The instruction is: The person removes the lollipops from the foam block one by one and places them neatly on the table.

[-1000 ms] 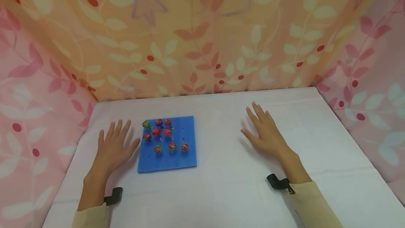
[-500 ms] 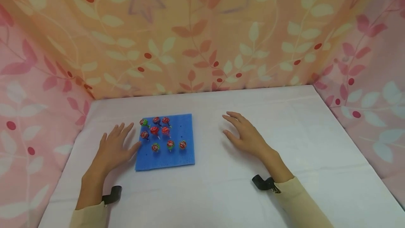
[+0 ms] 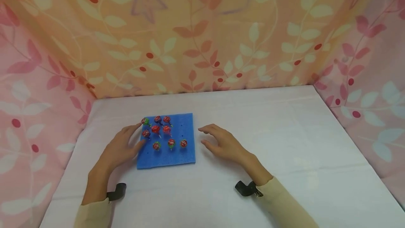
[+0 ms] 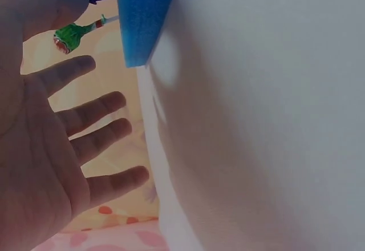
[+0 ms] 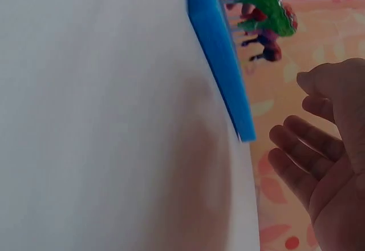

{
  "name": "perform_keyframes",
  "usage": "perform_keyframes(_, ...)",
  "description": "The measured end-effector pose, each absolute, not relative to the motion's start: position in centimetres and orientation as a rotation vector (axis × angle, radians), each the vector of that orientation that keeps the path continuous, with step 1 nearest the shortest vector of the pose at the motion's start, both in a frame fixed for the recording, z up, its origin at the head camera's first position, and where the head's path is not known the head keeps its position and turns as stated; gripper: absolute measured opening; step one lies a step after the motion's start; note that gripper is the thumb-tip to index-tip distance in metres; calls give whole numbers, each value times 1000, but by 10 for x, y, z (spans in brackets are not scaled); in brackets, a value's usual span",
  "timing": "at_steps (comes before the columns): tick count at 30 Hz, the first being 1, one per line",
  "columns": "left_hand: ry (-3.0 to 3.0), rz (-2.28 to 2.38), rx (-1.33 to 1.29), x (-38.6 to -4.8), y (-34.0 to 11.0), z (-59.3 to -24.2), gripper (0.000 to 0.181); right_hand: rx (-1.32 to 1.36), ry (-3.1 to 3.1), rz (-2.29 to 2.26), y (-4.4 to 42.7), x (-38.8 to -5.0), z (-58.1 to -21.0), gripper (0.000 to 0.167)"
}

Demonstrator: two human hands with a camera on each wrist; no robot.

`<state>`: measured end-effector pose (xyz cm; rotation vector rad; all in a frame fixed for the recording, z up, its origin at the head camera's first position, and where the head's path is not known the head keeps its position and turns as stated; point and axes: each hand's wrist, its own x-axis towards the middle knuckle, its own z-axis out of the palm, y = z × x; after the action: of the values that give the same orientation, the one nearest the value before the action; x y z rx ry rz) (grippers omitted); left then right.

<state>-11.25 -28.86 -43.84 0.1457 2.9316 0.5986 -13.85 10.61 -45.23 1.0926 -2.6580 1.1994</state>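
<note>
A blue foam board (image 3: 172, 159) lies on the white table, left of the middle in the head view. Several wrapped lollipops (image 3: 155, 129) stand in it by their sticks, in uneven rows. My left hand (image 3: 118, 147) hovers at the board's left edge, fingers spread and loosely bent, thumb near the dark lollipop (image 3: 146, 133) and fingertips near the green-wrapped lollipop (image 4: 69, 37). Whether it touches either is unclear. To the right of the board, my right hand (image 3: 226, 143) is held with relaxed, slightly bent fingers, apart from it. Neither hand holds anything.
Small holes show in the board's right part and lower left. A white cloth (image 3: 284, 133) covers the table. Patterned curtains (image 3: 202, 45) stand at the back and both sides. A black wrist camera (image 3: 245, 188) sits below the right hand, another (image 3: 117, 191) by the left.
My right hand has moved left toward the board, its fingers bending a little. My left hand has shifted slightly right, its thumb and fingers now over the board's left edge. The lollipops stay put.
</note>
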Motion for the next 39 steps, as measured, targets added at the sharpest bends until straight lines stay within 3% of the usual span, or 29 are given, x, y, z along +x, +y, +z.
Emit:
perform_keyframes(16, 2882, 622, 175, -112, -280, -438, 73, 1322, -2635, 1205, 59, -137, -440, 47)
perform_keyframes(39, 2865, 556, 150, -117, -272, -432, 76, 1280, -2640, 1400, 40, -134, -456, 29)
